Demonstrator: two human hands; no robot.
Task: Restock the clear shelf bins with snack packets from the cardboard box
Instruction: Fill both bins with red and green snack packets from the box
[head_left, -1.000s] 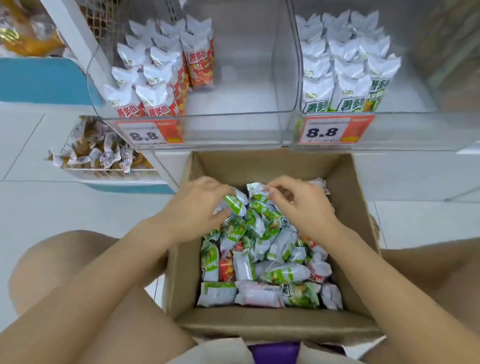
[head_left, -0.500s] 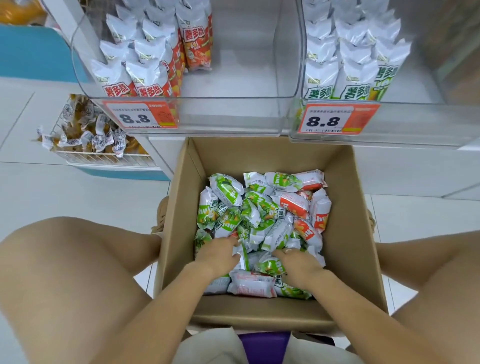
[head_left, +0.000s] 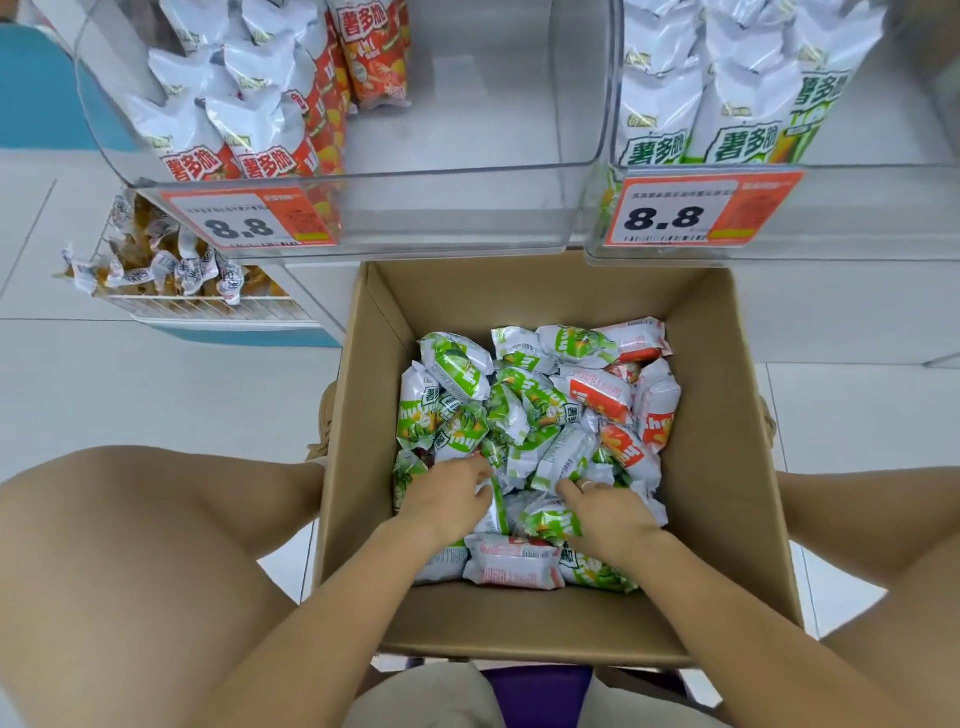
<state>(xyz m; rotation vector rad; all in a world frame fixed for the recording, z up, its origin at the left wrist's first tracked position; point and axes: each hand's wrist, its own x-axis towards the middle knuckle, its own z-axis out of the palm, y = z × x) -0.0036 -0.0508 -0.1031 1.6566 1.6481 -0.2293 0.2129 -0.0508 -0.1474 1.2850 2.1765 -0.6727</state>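
An open cardboard box (head_left: 727, 467) sits on the floor between my knees, with several green and red snack packets (head_left: 519, 405) in it. My left hand (head_left: 447, 501) reaches into the near part of the pile, its fingers curled down among green packets. Beside it, my right hand (head_left: 610, 517) has its thumb and fingers curled round a green packet (head_left: 550, 522); the fingertips of both hands are buried. Above the box stand two clear shelf bins. The left bin (head_left: 457, 208) holds upright red packets (head_left: 249, 150) in its left half; the right bin (head_left: 872, 208) holds green packets (head_left: 737, 130).
Orange price tags reading 8.8 (head_left: 244, 221) (head_left: 701, 208) hang on the bin fronts. A white wire basket (head_left: 208, 306) of small wrapped snacks stands low on the left over a blue base. My bare knees flank the box. White floor tiles lie around.
Both hands have drawn back from the far side of the pile to its near side and dug in. The view has moved closer to the bins and the box.
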